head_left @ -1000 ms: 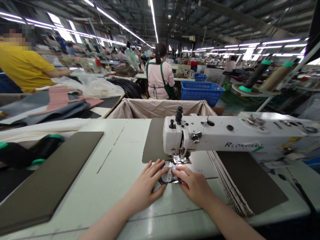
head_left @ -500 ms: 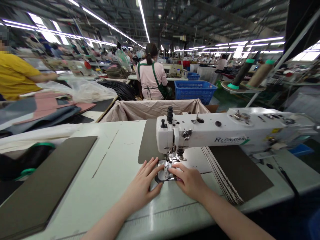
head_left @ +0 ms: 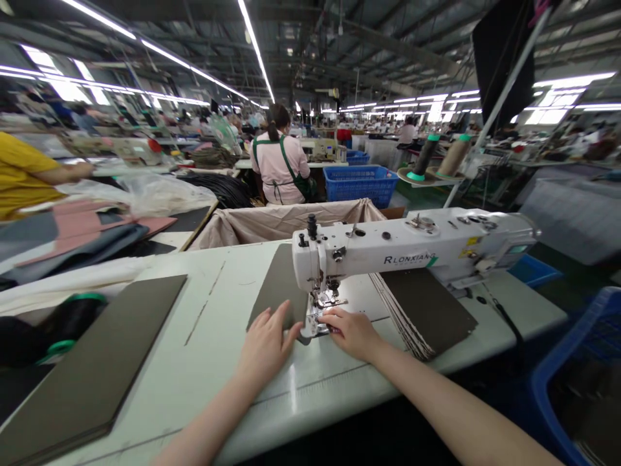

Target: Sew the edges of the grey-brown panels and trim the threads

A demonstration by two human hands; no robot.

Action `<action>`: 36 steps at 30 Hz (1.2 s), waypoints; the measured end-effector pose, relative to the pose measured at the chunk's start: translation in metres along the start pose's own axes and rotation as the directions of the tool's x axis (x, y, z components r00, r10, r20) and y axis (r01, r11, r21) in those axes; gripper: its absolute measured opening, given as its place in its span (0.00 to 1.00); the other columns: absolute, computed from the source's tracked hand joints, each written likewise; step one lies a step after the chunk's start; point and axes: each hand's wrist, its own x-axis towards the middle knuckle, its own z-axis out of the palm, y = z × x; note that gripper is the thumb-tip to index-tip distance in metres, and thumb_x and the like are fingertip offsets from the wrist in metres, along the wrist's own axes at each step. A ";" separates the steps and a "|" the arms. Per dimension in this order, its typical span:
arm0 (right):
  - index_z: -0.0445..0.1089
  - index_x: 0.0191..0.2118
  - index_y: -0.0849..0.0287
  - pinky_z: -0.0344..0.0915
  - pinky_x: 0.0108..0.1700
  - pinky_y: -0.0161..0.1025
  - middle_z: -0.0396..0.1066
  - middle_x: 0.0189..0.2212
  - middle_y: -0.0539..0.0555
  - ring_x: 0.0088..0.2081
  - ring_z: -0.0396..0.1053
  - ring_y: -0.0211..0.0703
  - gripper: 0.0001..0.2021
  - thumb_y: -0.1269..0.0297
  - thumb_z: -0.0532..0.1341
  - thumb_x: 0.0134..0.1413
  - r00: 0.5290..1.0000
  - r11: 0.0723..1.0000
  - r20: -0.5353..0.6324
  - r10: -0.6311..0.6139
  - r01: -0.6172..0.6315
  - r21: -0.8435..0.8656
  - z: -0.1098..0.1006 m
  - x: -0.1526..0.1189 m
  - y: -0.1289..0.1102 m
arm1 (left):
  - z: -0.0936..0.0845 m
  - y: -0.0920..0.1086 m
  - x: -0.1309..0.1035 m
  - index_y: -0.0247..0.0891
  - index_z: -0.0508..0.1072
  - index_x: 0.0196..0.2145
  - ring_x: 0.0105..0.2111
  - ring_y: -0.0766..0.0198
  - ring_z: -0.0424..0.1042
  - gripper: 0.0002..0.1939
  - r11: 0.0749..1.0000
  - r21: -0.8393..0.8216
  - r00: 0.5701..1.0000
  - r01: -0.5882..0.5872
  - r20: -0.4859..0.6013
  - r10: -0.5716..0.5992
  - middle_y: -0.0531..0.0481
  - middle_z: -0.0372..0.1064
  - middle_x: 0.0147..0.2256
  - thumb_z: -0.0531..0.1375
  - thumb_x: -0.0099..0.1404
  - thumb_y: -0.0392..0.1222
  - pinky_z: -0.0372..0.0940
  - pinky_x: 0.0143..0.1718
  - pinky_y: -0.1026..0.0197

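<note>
Currently, olive panel (head_left: 274, 281) lies on table (head_left: 218, 362) just beyond left hand (head_left: 262, 344), length running away; left fingers spread, unclenched. Right hand (head_left: 353, 332) nearer presser foot (head_left: 322, 299), curled; grip can't be told.

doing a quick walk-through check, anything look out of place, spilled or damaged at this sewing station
Nothing looks plainly spilled or damaged. Mildly untidy: the dark stack right of the right hand, its pale edges fanned unevenly, while the olive stack at left lies squared.
</note>
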 end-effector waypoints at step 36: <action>0.61 0.36 0.55 0.54 0.28 0.35 0.70 0.26 0.48 0.28 0.70 0.41 0.10 0.57 0.52 0.67 0.855 0.819 -0.069 0.515 -0.466 0.335 0.034 -0.171 -0.051 | 0.002 -0.011 -0.090 0.43 0.54 0.64 0.67 0.58 0.46 0.30 0.946 -0.241 0.952 -0.216 0.164 0.259 0.52 0.47 0.67 0.44 0.66 0.31 0.46 0.67 0.44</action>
